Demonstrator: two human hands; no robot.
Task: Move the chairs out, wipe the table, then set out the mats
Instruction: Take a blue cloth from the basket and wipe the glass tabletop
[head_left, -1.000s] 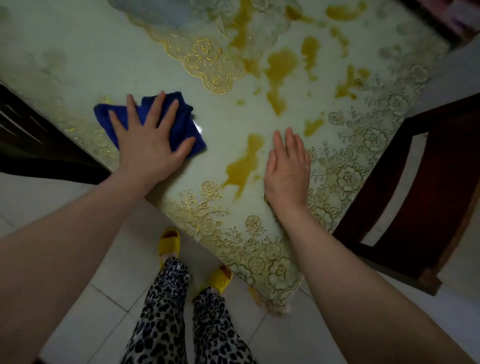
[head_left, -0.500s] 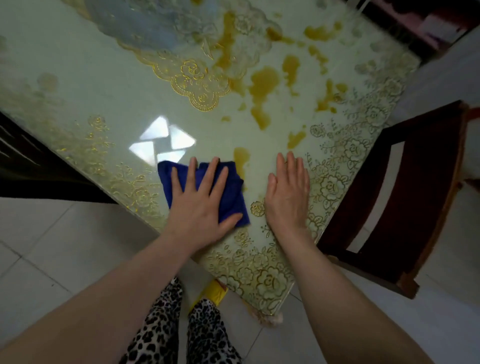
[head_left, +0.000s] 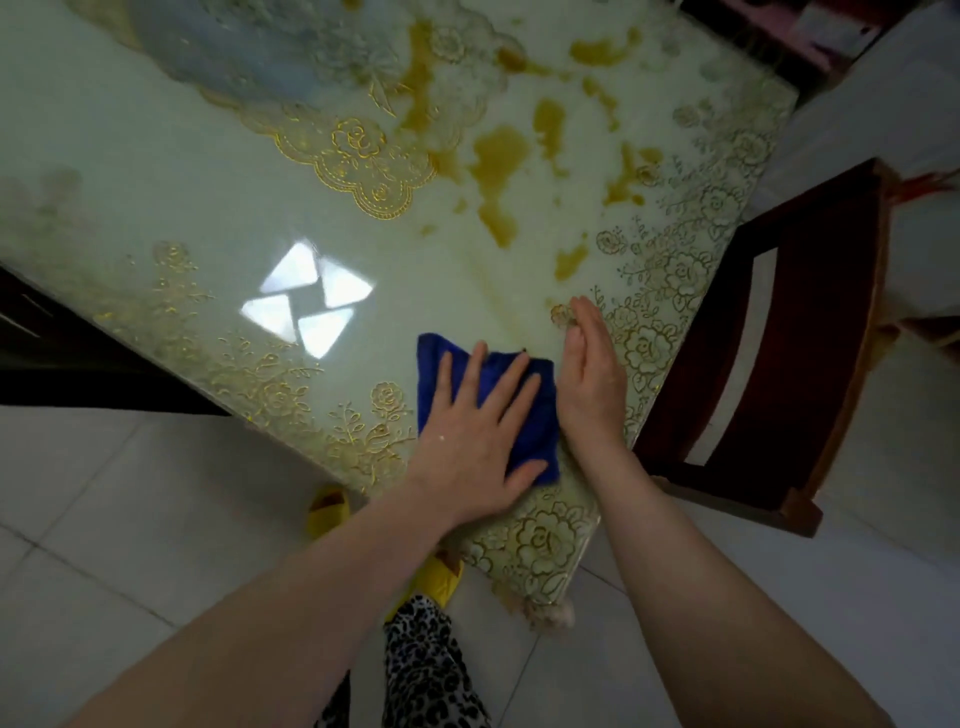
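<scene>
A folded blue cloth (head_left: 524, 410) lies on the pale green table (head_left: 171, 171) near its front right corner. My left hand (head_left: 478, 441) presses flat on the cloth with fingers spread. My right hand (head_left: 592, 379) rests on the table just right of the cloth, fingers straight and together, its edge touching the cloth. Yellow-brown spill patches (head_left: 498, 161) spread across the table beyond the hands. A dark wooden chair (head_left: 810, 332) stands off the table's right edge.
A gold-trimmed lace mat (head_left: 358, 150) lies at the table's centre under the glossy cover. A ceiling light reflection (head_left: 306, 301) glares left of the cloth. My legs and yellow slippers (head_left: 436, 577) stand on white floor tiles below the table corner. Dark furniture (head_left: 31, 332) sits at left.
My left hand slid the blue cloth rightward along the front of the table, over a spill patch, until it met my right hand. The right hand tilted onto its edge.
</scene>
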